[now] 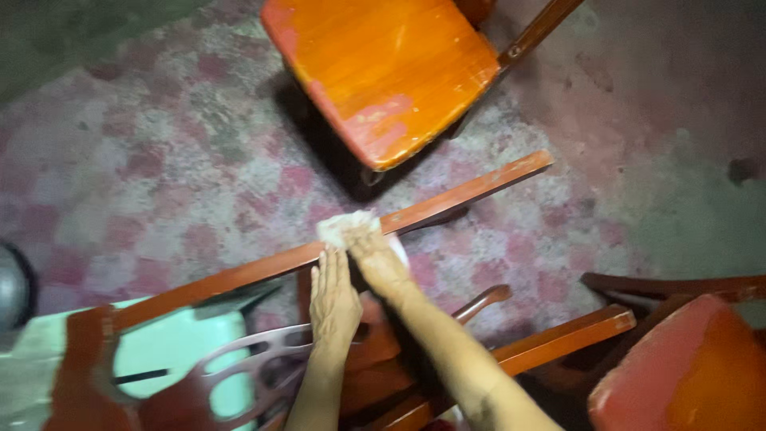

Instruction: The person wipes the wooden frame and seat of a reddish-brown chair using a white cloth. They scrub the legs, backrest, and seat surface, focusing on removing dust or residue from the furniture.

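Left hand (333, 299): lies flat and open, palm down, fingers straight and together, with the fingertips touching the near edge of the long wooden rail (335, 239); it grasps nothing.
Right hand (375, 255): pressed down on a pale cloth pad (345, 227) on top of the rail, fingers curled over the pad and holding it against the wood.
Wooden rail: reddish-brown strip with worn paint, running on a slant from the lower left up to a free squared end at the upper right; the hands meet near its middle.
Cloth pad: off-white and crumpled, sitting on the rail's upper face and sticking out past the far edge, just left of the right hand's knuckles.
Orange chair seat (387, 72): above the rail, apart from it, its near corner scuffed to a pinkish patch; a dark shadow lies beneath that edge.
Floor (159, 152): mottled pink and grey, open to the left and upper left of the rail.
Lower right: more red-brown chair parts (558, 335) crowd close, with a red seat (686, 367) at the corner.
Lower left: a pale green surface (171, 351) shows beneath a grey cut-out frame (255, 359).
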